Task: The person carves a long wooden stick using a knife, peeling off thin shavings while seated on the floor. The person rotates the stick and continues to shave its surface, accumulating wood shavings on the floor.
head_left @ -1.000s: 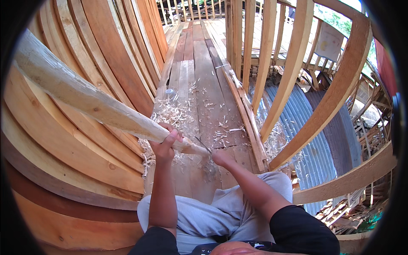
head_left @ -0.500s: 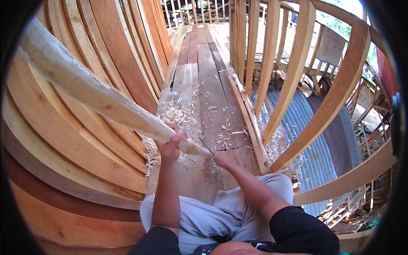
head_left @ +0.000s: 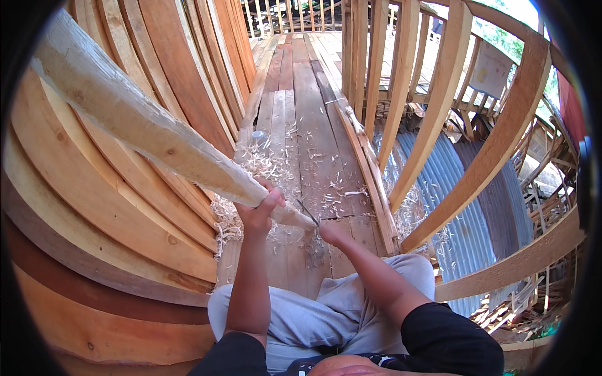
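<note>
At the far left, the view is filled by a wall of planks (head_left: 63,244), bent by the lens into long curves. In front of it, a thick, pale wooden pole (head_left: 169,150) is seen slanting down from the upper left toward the middle, its narrower end held above the floorboards (head_left: 285,257). Near that end, the pole is gripped by the left hand (head_left: 259,210), with the fingers wrapped around it. Beyond this hand, wood shavings (head_left: 266,164) are strewn over the boards, and a small pale object (head_left: 258,136) is seen beside the heap; its kind cannot be told. At the pole's tip, a thin dark blade (head_left: 306,212) is set across the wood; whether its edge is sunk in cannot be told. The blade is held by the right hand (head_left: 332,232), which is closed, its grip end hidden in the fist. Below, grey trousers (head_left: 382,282) are shown with the legs folded. Farther right, the boards are edged by long wooden strips (head_left: 364,166), then by a railing of upright bars (head_left: 433,113). Past the bars, corrugated sheets (head_left: 442,194) are seen lower down, with wood scraps (head_left: 501,323) piled beside them.
</note>
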Demonstrator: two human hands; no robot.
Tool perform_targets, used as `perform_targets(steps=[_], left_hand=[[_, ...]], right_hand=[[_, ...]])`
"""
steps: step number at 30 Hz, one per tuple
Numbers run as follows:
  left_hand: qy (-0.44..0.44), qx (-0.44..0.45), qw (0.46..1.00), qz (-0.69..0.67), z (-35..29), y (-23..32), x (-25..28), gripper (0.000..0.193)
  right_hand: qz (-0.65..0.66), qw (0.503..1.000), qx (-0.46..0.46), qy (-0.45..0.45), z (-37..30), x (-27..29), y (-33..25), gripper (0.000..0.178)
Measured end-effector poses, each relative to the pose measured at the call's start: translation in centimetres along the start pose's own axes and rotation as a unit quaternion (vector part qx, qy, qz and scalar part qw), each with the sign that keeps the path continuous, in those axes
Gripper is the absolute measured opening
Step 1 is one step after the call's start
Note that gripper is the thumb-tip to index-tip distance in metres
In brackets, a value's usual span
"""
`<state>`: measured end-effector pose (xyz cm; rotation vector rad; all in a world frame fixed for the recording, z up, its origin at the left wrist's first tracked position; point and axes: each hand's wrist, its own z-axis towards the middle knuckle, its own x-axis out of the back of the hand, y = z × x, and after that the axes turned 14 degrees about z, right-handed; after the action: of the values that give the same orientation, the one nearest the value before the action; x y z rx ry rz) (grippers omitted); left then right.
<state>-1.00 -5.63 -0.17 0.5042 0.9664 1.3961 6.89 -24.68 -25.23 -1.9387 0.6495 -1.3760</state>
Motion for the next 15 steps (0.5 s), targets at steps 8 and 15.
perform_targets(steps=[8, 15], left_hand=[[-0.01, -0.024, 1.0, 0.015, -0.1, -1.1, 2.9, 0.017], [-0.02, -0.017, 0.999, -0.019, 0.1, -0.9, 1.8, 0.014]], right_hand=[[0.076, 0.996, -0.039, -0.017, -7.3, 4.2, -13.8, 0.054], [-0.054, 0.998, 0.022, -0.03, -2.5, 1.8, -4.5, 0.042]])
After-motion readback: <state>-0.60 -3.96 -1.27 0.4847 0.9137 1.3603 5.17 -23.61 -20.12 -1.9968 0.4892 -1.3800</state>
